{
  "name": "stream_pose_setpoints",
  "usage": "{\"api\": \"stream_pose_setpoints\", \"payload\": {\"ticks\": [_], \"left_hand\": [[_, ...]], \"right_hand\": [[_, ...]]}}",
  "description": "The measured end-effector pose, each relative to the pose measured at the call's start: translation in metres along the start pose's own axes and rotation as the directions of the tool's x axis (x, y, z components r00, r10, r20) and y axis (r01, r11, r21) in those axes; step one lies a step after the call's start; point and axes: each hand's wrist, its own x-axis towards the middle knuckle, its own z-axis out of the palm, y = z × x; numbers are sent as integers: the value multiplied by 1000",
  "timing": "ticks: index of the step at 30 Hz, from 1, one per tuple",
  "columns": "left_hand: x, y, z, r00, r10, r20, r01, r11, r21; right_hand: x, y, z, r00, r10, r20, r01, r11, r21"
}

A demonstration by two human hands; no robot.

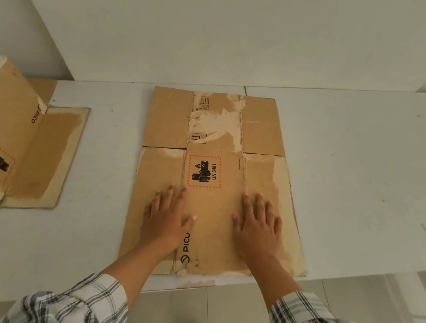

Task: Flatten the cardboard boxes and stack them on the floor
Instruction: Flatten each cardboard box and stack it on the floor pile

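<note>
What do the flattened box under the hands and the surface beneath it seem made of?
Flattened box: matte brown cardboard; pale torn patches show its paper layer ripped away. Surface: smooth, white, low sheen, possibly laminate or painted board; cannot tell which.

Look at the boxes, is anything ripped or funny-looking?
Yes. The flat box in the middle has pale ripped patches near its far side, where the brown top layer is torn off. The box on the left has torn pale spots too, and it is partly standing up, not flat yet.
</note>
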Motion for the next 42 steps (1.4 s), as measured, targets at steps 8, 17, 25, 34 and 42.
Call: {"api": "stream_pose_setpoints", "payload": {"ticks": [8, 17, 25, 34, 42], "left_hand": [[7, -16, -18, 899, -430, 87, 438, 888, -140], [1, -34, -45, 823, -543, 169, 535, 638, -554], [-38, -8, -58, 823, -557, 111, 463, 543, -701], [-79, 115, -84, 817, -569, -92, 349, 616, -706], [-109, 275, -72, 821, -537, -193, 261, 655, -710]], "right_hand": [[7, 15, -23, 942, 335, -23, -331, 937, 110], [10, 51, -56, 875, 476, 86, -474, 807, 353], [-23, 65, -92, 892, 442, -93, -343, 796, 499], [-50, 154, -172, 884, 401, -239, -222, 811, 541], [-74, 290, -251, 869, 356, -344, -136, 839, 526]]}}
